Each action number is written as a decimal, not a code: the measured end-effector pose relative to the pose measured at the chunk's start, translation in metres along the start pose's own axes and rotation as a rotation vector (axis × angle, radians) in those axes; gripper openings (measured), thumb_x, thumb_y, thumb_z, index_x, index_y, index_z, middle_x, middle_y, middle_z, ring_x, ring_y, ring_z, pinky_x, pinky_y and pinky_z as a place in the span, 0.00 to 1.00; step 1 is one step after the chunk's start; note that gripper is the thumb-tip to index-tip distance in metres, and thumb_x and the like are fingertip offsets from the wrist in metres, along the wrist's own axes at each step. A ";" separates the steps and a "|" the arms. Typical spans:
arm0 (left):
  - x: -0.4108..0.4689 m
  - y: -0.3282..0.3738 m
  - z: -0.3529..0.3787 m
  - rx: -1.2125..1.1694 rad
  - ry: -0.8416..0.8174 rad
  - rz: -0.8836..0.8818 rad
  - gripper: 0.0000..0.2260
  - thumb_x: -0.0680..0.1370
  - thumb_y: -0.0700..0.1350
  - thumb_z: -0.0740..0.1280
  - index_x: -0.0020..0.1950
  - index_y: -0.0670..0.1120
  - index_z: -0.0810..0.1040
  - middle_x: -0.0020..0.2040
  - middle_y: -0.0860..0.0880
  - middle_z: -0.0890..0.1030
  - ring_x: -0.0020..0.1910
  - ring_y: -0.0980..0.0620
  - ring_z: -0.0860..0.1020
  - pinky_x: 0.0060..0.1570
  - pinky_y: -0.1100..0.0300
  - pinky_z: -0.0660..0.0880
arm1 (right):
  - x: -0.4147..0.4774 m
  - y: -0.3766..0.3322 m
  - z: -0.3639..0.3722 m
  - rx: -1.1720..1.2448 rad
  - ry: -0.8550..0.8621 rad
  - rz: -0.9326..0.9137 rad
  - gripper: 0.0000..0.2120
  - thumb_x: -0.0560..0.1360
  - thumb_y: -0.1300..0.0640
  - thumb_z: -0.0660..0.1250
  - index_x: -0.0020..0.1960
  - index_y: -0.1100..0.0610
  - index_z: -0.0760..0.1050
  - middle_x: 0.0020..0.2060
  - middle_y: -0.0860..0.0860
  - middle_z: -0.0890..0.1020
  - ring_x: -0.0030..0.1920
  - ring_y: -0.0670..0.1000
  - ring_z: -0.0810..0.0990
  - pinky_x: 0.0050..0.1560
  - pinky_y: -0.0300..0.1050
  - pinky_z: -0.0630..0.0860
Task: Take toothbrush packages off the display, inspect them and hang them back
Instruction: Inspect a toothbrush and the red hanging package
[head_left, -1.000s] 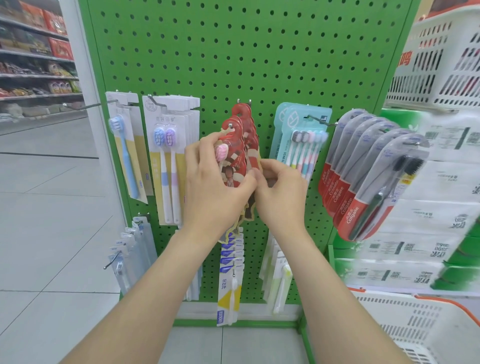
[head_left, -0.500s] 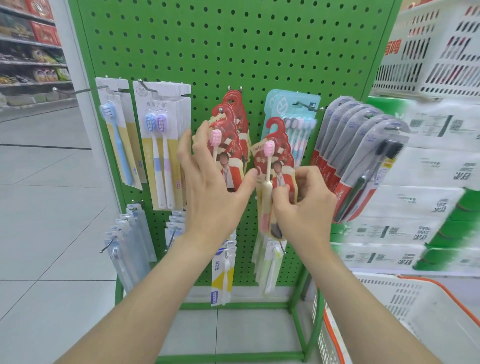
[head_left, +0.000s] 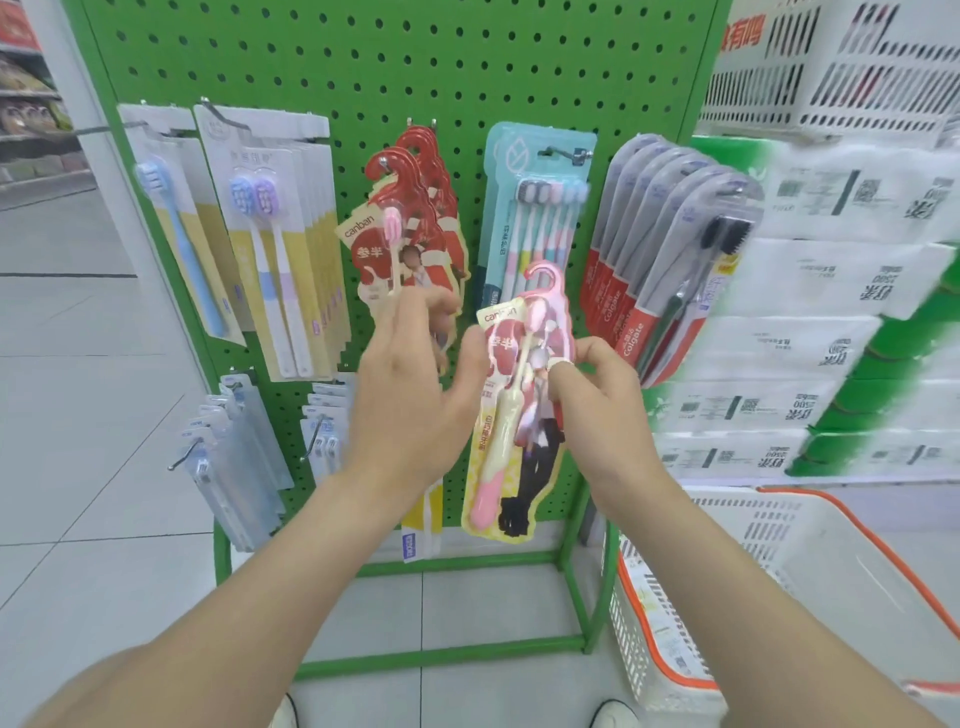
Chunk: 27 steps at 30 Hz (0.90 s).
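Toothbrush package (head_left: 500, 452) is the nearest thing I see, off its hook and held nearly upright in front of the lower middle of the rack, its pink hook-shaped top pointing up. My right hand (head_left: 597, 400) pinches the right edge about halfway up, thumb and fingertips clamped on the card. My left hand (head_left: 410, 395) is just beside it with the fingers loosely apart. Its thumb lies against the package's left edge, and its fingertips reach the bottom of the red packs (head_left: 415, 228) hanging on the middle hook; I cannot tell whether they press on them. Through the held package's clear front I see a toothbrush with a pink head and a cream and pink handle. Low on my right stands a white basket (head_left: 654, 623) with an orange rim, close to the foot of the rack. Behind the hands is the green pegboard (head_left: 363, 62). From left to right, its upper row holds a single blue brush pack (head_left: 171, 234), a stack of two-brush packs (head_left: 270, 249), the red packs, a teal multi-brush pack (head_left: 540, 208) and a row of Colgate packs (head_left: 665, 249). Clear packs (head_left: 234, 457) hang lower on the left. White cartons (head_left: 831, 312) are stacked to the right of the pegboard, with a white crate (head_left: 857, 67) above them
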<state>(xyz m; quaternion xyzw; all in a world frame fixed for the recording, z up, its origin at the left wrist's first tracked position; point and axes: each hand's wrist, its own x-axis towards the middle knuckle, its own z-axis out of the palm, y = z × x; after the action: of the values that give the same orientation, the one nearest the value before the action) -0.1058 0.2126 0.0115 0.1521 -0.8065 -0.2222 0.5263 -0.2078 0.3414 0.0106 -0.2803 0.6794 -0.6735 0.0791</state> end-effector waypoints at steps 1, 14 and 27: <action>-0.002 0.000 0.002 -0.073 -0.070 -0.058 0.05 0.85 0.47 0.67 0.57 0.46 0.79 0.45 0.54 0.80 0.42 0.56 0.77 0.43 0.65 0.71 | -0.001 -0.001 -0.001 0.030 -0.053 0.011 0.02 0.80 0.62 0.64 0.49 0.58 0.74 0.27 0.46 0.72 0.27 0.46 0.67 0.29 0.40 0.65; -0.002 -0.018 0.010 -0.698 -0.426 -0.797 0.31 0.72 0.66 0.73 0.50 0.35 0.80 0.50 0.46 0.76 0.47 0.44 0.75 0.60 0.44 0.76 | 0.004 -0.002 -0.001 0.131 -0.048 0.017 0.09 0.82 0.62 0.65 0.44 0.58 0.80 0.32 0.52 0.78 0.32 0.50 0.77 0.35 0.44 0.76; -0.004 -0.007 0.004 -0.664 -0.497 -0.915 0.04 0.83 0.45 0.72 0.54 0.46 0.85 0.35 0.46 0.83 0.25 0.51 0.77 0.25 0.63 0.72 | -0.002 -0.008 0.002 0.270 -0.136 0.132 0.12 0.86 0.53 0.63 0.56 0.61 0.79 0.35 0.60 0.85 0.29 0.58 0.83 0.31 0.48 0.79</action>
<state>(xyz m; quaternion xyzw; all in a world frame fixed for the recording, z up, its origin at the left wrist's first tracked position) -0.1079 0.2090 0.0033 0.2543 -0.6460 -0.6933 0.1932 -0.2024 0.3409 0.0177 -0.2666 0.5929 -0.7314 0.2059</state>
